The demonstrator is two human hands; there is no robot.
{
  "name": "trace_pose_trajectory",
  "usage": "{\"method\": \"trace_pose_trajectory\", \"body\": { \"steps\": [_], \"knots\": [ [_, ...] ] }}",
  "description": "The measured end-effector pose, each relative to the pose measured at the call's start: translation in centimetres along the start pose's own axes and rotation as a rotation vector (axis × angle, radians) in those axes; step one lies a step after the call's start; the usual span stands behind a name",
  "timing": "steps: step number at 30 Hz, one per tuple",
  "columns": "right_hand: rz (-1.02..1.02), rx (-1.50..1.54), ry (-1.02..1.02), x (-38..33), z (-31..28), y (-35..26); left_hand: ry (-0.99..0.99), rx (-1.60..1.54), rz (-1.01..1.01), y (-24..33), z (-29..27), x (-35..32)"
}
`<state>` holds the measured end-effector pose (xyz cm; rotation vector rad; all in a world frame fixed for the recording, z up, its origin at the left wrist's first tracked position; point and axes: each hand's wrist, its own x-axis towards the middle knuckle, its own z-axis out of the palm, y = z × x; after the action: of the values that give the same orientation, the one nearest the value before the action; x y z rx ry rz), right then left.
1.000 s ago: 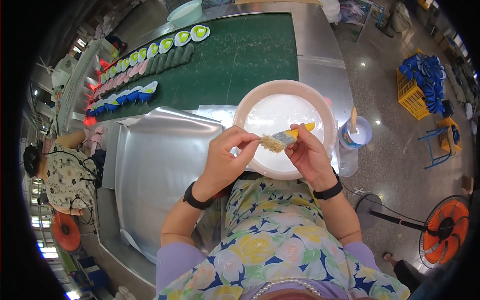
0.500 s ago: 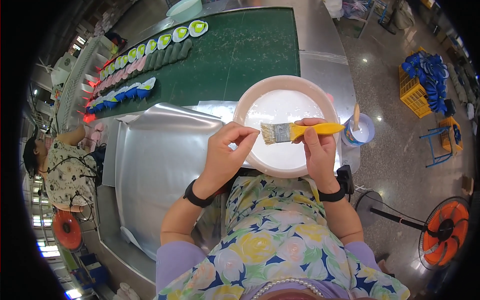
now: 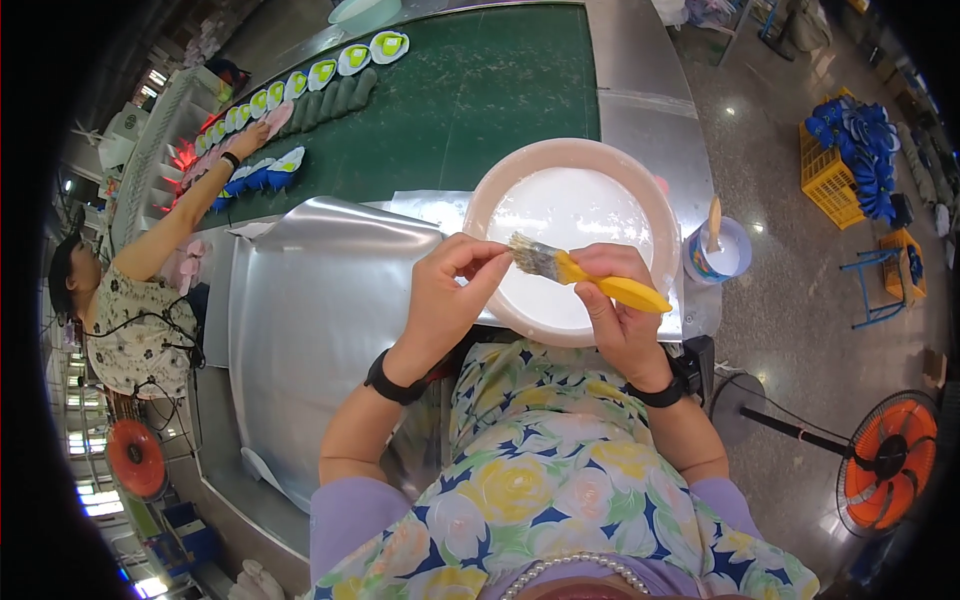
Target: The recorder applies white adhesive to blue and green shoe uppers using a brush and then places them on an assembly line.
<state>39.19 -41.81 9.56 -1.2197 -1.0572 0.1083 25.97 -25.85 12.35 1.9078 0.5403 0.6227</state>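
Observation:
My right hand [image 3: 622,305] is closed around the yellow handle of a paintbrush [image 3: 590,277], held over the near part of a beige basin [image 3: 488,200]. The brush tilts, its pale, clumped bristles up and to the left. At the bristle tips, the thumb and forefinger of my left hand [image 3: 450,285] are pinched together; anything between them is too small to make out. White liquid [image 3: 575,205] fills the bottom of the basin. To the right of the basin, a small tub [image 3: 735,250] of white liquid holds another brush with a wooden handle [image 3: 714,222].
A green conveyor belt [image 3: 470,100] carries rows of shoe-like pieces [image 3: 322,75]. Shiny metal sheeting [image 3: 320,270] covers the table on my left. A co-worker [image 3: 140,310] reaches over the belt. On the right are an orange fan [image 3: 888,462] and a yellow crate [image 3: 828,180] of blue pieces.
The brush has turned, its handle end dropping toward me and its bristles rising. My left hand keeps its pinch at the tips. The co-worker's arm has stretched out to the pieces on the belt.

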Motion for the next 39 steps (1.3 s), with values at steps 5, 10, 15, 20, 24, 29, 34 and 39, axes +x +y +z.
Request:
{"method": "trace_pose_trajectory", "body": {
  "steps": [5,10,15,20,24,29,34,39],
  "knots": [
    [-0.089,-0.095,-0.071,0.2,-0.1,-0.6,0.0,0.004,-0.027,-0.3,0.0,0.0],
    [-0.086,-0.108,-0.074,0.0,0.3,-0.3,0.042,0.143,0.045,0.3,0.3,0.2],
    [-0.004,-0.059,-0.001,-0.4,1.1,0.3,0.117,0.266,0.161,-0.1,0.6,0.7],
    [-0.016,-0.086,0.176,-0.8,0.6,1.3,0.35,0.36,0.129,-4.3,-2.4,2.5],
    [0.673,0.756,0.451,0.9,-0.8,1.2,0.355,-0.117,-0.26,-6.4,-5.3,3.2],
    [1.001,1.413,0.458,0.2,-1.9,3.9,0.238,0.031,-0.337,-9.4,-5.3,3.1],
    [1.02,1.494,0.432,-0.1,-1.8,4.0,0.187,0.708,0.026,-12.2,-5.8,2.3],
    [1.011,1.476,0.443,0.2,-2.1,3.7,0.045,0.966,-0.06,-9.8,-4.7,2.1]
  ]
}}
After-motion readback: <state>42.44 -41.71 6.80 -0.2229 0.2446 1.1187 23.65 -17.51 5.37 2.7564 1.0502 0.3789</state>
